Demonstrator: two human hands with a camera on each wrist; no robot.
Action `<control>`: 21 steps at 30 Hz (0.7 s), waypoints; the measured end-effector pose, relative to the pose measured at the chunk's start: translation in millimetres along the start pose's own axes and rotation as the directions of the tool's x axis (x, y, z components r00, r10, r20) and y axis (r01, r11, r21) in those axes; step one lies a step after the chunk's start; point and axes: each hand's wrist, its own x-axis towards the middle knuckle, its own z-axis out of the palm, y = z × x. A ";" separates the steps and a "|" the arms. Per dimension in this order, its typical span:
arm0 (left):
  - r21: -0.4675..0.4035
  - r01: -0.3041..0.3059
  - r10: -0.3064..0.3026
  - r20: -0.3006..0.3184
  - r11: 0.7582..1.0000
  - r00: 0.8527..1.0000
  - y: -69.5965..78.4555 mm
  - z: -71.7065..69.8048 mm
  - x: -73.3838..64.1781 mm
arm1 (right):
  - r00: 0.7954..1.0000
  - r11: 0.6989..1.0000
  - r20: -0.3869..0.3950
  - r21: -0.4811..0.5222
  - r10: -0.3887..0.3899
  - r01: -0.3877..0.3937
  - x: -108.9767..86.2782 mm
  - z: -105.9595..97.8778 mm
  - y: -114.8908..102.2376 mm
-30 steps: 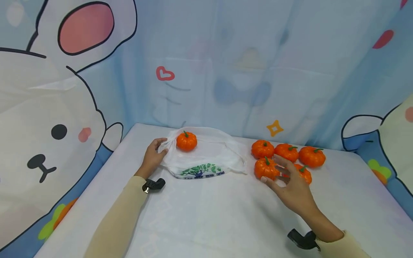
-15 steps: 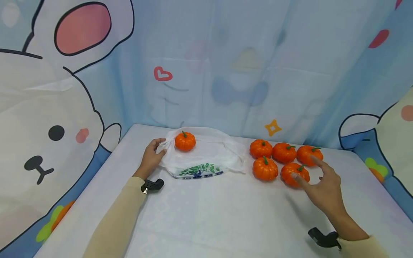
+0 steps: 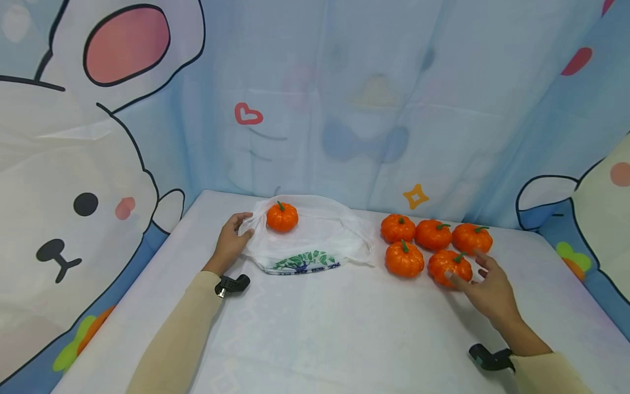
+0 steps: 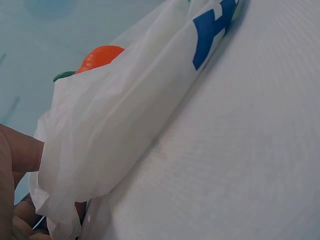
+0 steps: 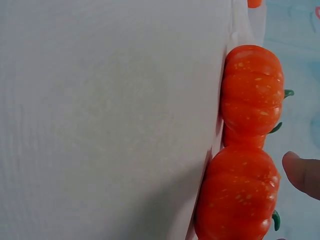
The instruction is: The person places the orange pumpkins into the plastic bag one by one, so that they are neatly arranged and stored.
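Note:
A white plastic bag [image 3: 325, 230] with a green tree print lies flattened at the back left of the table. On it sits one small orange pumpkin [image 3: 282, 218] with a green stem, partly hidden behind the plastic in the left wrist view. My left hand [image 3: 229, 241] pinches the bag's left edge between thumb and fingers. At the right, my right hand [image 3: 492, 293] hovers with spread fingers beside the front right pumpkin [image 3: 447, 268], its thumb [image 5: 303, 174] just off the skin in the right wrist view.
Left of that pumpkin stands another front pumpkin [image 3: 403, 259]. Behind them is a row of three: a left one [image 3: 397, 227], a middle one [image 3: 433, 235] and a right one [image 3: 471, 238]. A printed cloth backdrop [image 3: 315, 109] rises along the table's back edge.
My right hand has moved right, away from the front left pumpkin, to the front right one, its thumb and fingers drawing nearer together lately. The left hand and bag stay put.

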 end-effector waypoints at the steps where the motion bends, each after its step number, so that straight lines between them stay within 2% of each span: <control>1: -0.001 0.001 -0.001 0.000 1.000 1.000 -0.1 0.1 -0.2 | 1.000 1.000 0.009 0.000 0.008 -0.008 0.9 0.5 0.8; 12: 0.006 0.012 -0.012 -0.002 1.000 1.000 -1.5 0.7 1.2 | 0.992 0.995 0.080 0.017 0.095 -0.097 7.8 3.1 0.6; 21: 0.002 0.022 -0.022 -0.001 1.000 1.000 -0.2 0.3 1.1 | 0.994 0.996 0.069 0.001 0.088 -0.088 9.3 8.1 4.1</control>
